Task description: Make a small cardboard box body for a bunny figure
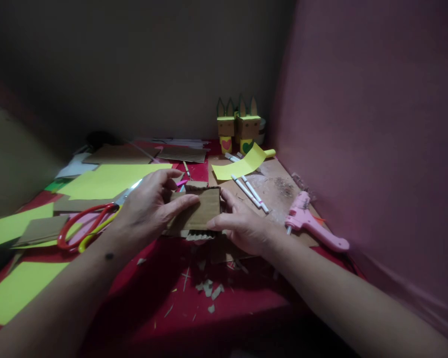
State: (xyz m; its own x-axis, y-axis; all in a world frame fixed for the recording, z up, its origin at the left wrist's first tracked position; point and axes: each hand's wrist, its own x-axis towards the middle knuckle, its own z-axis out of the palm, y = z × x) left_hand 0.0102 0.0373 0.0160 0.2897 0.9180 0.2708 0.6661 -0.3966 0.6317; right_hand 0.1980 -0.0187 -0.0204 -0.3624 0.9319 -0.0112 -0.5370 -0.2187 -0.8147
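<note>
Between my two hands is a small piece of folded brown cardboard (pixel 197 211), held just above the table with a ragged, torn strip showing at its lower edge. My left hand (pixel 151 201) grips its left side, thumb flat on top and fingers behind. On the right side, my right hand (pixel 239 223) pinches the edge, its thumb on the front corner. Red and yellow handled scissors (pixel 106 219) lie left of my left hand. A pink glue gun (pixel 313 223) rests to the right of my right hand.
Yellow paper sheets (pixel 112 180) and cardboard pieces cover the left side. White markers (pixel 248 193) and a curled yellow strip (pixel 242 166) lie on a cardboard board (pixel 280 199). Two cardboard figures (pixel 248 129) stand at the back, near a pink wall (pixel 377 124). Paper scraps (pixel 209 288) litter the red cloth.
</note>
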